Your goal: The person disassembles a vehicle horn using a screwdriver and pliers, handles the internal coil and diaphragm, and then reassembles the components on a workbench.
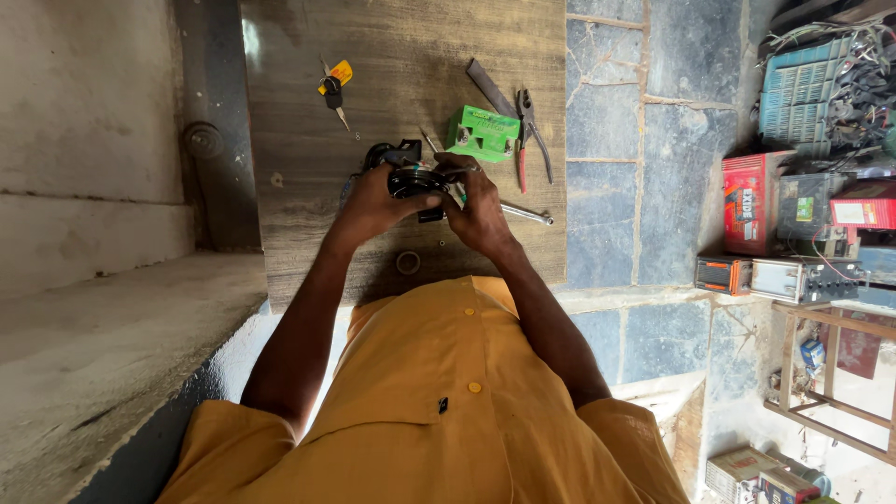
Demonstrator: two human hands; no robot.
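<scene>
Green box (482,133), red-handled pliers (525,140)

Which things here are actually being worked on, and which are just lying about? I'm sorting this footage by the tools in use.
In use:
- left hand and right hand, both gripping the black round part
- metal rod tool by the right hand

Lying about:
- green box
- pliers
- keys with yellow tag
- small ring
- battery boxes on the floor

Green plastic block (482,133), red-handled pliers (528,131), keys with yellow tag (334,86), small ring (408,262), red box (749,203) on stone floor (602,121)
</scene>
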